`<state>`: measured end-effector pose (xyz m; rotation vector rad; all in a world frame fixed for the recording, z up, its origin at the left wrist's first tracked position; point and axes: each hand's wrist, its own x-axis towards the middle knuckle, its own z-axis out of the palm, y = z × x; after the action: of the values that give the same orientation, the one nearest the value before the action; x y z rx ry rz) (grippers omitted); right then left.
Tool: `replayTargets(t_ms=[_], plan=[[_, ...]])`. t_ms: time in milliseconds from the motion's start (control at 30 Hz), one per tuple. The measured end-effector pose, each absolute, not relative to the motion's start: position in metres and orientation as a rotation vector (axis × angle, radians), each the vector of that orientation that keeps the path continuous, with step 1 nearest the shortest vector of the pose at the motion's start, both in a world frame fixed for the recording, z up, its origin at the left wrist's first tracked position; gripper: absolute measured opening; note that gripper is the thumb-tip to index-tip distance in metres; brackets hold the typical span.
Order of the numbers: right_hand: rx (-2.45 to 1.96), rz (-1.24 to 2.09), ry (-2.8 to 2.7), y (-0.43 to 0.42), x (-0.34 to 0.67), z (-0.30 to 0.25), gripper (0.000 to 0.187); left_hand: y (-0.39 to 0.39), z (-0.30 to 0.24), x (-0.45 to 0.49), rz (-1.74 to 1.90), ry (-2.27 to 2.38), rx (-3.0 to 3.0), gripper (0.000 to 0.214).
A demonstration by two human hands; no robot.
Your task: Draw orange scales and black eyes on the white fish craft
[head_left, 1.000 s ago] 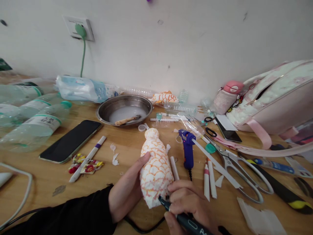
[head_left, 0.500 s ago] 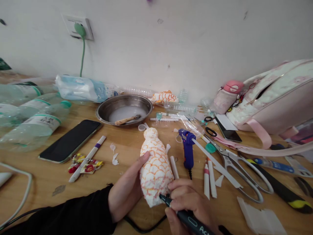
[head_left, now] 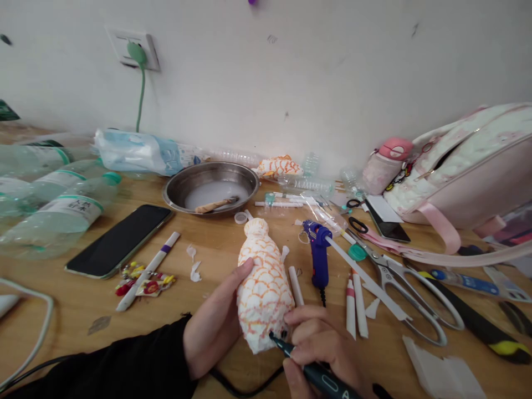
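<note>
A white papered bottle shape (head_left: 266, 277) with orange scale lines lies tilted over the table, its narrow neck pointing away from me. My left hand (head_left: 224, 310) grips it from the left, thumb on top. Between the fingers of my right hand (head_left: 324, 343) is a dark marker (head_left: 310, 368), its tip touching the wide near end of the papered bottle. A black spot (head_left: 284, 334) shows on that end, close to my right fingers. Just right of the bottle lies a white marker (head_left: 296, 285).
A blue hot glue gun (head_left: 319, 252) and large scissors (head_left: 409, 282) lie to the right, near a pink backpack (head_left: 465, 172). A metal basin (head_left: 211, 185) of cloudy liquid stands behind. Clear bottles (head_left: 66, 213) and a phone (head_left: 120, 239) are at left.
The marker tip has shifted slightly left on the near end, and the black spot beside it now shows more clearly. Both hands keep their hold.
</note>
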<state>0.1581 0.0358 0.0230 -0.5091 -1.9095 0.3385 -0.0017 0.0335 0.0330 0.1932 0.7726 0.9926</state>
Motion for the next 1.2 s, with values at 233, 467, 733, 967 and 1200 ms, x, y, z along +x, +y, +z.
replayTargets(t_ms=[233, 467, 733, 967, 1200], plan=[[-0.500, 0.297, -1.905, 0.036, 0.159, 0.028, 0.010, 0.033, 0.036, -0.001, 0.985, 0.750, 0.179, 0.052], [-0.482, 0.261, -1.923, 0.036, 0.155, 0.032, 0.011, 0.032, 0.034, -0.002, 0.984, 0.740, 0.186, 0.054], [-0.479, 0.205, -1.934, 0.037, 0.154, 0.035, 0.011, 0.032, 0.034, -0.001, 0.992, 0.759, 0.203, 0.055], [-0.493, 0.184, -1.934, 0.034, 0.152, 0.036, 0.012, 0.030, 0.034, -0.003, 0.977, 0.737, 0.198, 0.056], [-0.523, 0.211, -1.919, 0.034, 0.153, 0.033, 0.019, 0.032, 0.037, -0.001, 0.990, 0.755, 0.197, 0.054]])
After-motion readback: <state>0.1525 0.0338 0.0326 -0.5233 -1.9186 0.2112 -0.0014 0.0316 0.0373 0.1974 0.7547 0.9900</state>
